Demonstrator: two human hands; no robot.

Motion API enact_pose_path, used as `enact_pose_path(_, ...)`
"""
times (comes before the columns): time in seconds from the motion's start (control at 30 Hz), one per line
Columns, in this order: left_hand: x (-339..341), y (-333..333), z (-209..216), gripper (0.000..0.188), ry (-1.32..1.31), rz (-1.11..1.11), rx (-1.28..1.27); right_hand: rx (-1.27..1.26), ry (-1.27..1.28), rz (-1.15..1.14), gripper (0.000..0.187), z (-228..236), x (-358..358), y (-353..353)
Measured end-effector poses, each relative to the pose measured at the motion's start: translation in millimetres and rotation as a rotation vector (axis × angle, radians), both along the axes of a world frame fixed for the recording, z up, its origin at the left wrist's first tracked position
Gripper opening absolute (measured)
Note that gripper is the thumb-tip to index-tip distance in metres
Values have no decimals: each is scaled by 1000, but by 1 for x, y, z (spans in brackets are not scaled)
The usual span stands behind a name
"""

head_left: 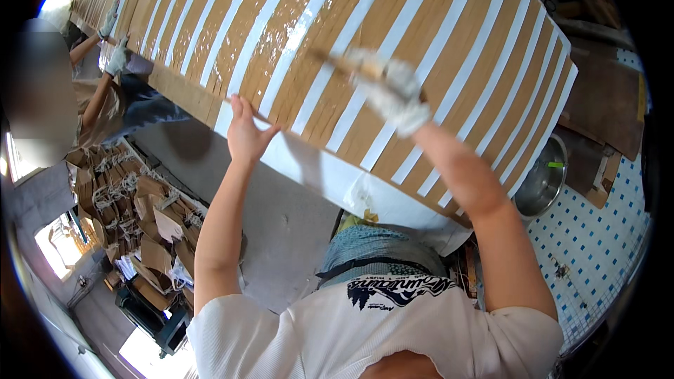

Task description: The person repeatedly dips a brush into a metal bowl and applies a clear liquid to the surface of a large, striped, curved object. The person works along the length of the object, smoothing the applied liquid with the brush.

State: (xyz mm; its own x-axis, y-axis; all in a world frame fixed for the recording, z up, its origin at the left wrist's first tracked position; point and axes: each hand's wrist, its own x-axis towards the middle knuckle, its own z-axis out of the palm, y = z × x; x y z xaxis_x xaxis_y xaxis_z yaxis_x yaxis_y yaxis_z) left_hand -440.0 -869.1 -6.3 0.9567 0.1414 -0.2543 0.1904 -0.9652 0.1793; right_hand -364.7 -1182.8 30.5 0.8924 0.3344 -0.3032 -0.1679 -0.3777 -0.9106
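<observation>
Long brown paper pieces (pixel 379 123) lie fanned in a row across the table, with white bands (pixel 314 95) between them. Some toward the left and centre gleam as if wet. My bare left hand (pixel 249 130) rests at the near edge of the row, thumb and forefinger spread apart on the paper. My right hand (pixel 393 88), in a whitish glove, is closed around a wooden-looking brush (pixel 333 61) over the middle of the papers. Motion smears the brush and the glove, so the brush's tip is unclear.
At the far left another person's gloved hands (pixel 116 56) touch the paper row. Tied brown paper bundles (pixel 151 214) are heaped at left. A metal bowl (pixel 542 177) stands right of the table, near a blue-dotted white surface (pixel 597 253). A clear plastic bag (pixel 359 195) hangs at the near edge.
</observation>
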Motion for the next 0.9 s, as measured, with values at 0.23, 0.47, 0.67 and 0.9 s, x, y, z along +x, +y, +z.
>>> enact_pose_path(0.23,-1,-1,-4,113,-42,-45,1,-522,-618,44,36,-56,-87,42)
enact_pose_path(0.47,-1,2,-1,129,23,-57,15,-282,131,-34,34,-9,-53,2)
enact_pose_path(0.67,4,-19,15,141,117,-58,108,-670,-774,-69,33,-44,-114,10)
enact_pose_path(0.9,2,-31,20,139,159,-8,216,-240,-41,-100,43,-19,-72,-52)
